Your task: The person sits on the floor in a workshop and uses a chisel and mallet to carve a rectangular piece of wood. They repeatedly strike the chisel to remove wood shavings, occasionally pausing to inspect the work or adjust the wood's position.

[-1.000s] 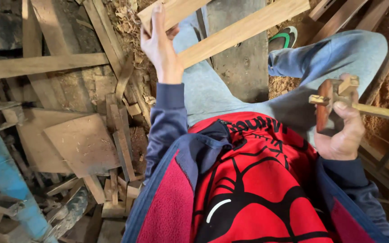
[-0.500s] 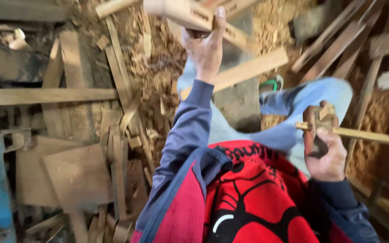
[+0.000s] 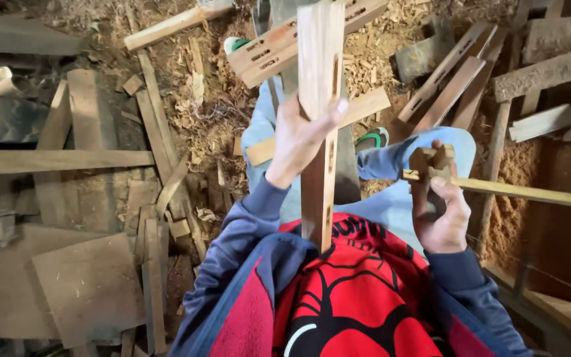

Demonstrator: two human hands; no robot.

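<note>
My left hand [image 3: 299, 139] grips a long wooden bar with slots cut in it [image 3: 320, 79] and holds it upright in front of my chest. My right hand [image 3: 441, 215] is closed on a small wooden gauge block [image 3: 429, 164] that has a thin wooden rod [image 3: 530, 193] running through it out to the right. A second slotted bar [image 3: 279, 49] and a plain wooden strip [image 3: 365, 106] lie across my knees below the raised bar. I wear a red and blue top and light blue trousers.
Planks and offcuts [image 3: 87, 158] are heaped on the floor at left, with a flat board [image 3: 90, 287] near my left elbow. Wood shavings [image 3: 226, 99] cover the ground ahead. More beams [image 3: 543, 73] and slotted bars [image 3: 447, 76] lie at the upper right. A green sandal [image 3: 373, 139] shows by my leg.
My left hand has lifted the slotted bar from the pile ahead and brought it back upright toward my chest. My right hand has stayed put with the gauge block.
</note>
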